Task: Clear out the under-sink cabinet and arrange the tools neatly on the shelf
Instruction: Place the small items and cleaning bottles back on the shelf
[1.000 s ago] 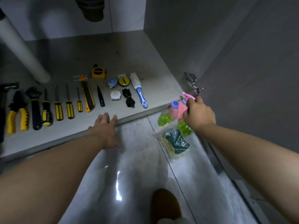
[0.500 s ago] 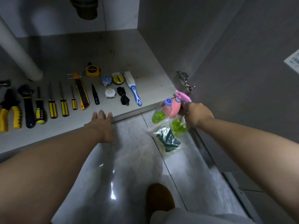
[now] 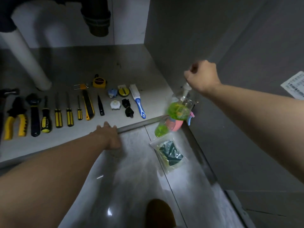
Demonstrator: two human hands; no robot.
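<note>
My right hand (image 3: 203, 75) grips the white pump top of a clear bottle (image 3: 179, 107) with green liquid and holds it up in the air by the cabinet's right wall. My left hand (image 3: 109, 134) rests on the front edge of the cabinet floor (image 3: 131, 66), fingers straight. On that floor lie several tools in a row: yellow pliers (image 3: 15, 120), a black wrench (image 3: 34, 114), yellow-black screwdrivers (image 3: 58, 115), a utility knife (image 3: 88, 105), a tape measure (image 3: 99, 82) and a blue-white brush (image 3: 137, 100).
On the tiled floor in front stand a pink spray bottle (image 3: 173, 125) with a green-filled bottle (image 3: 160, 129) beside it, and a clear bag of green sponges (image 3: 169, 153). A white drain pipe (image 3: 28, 58) crosses the cabinet at left. The open cabinet door (image 3: 255, 112) stands at right.
My right hand has lifted the green-liquid pump bottle off the floor, up and toward the cabinet. My left hand stays on the cabinet edge.
</note>
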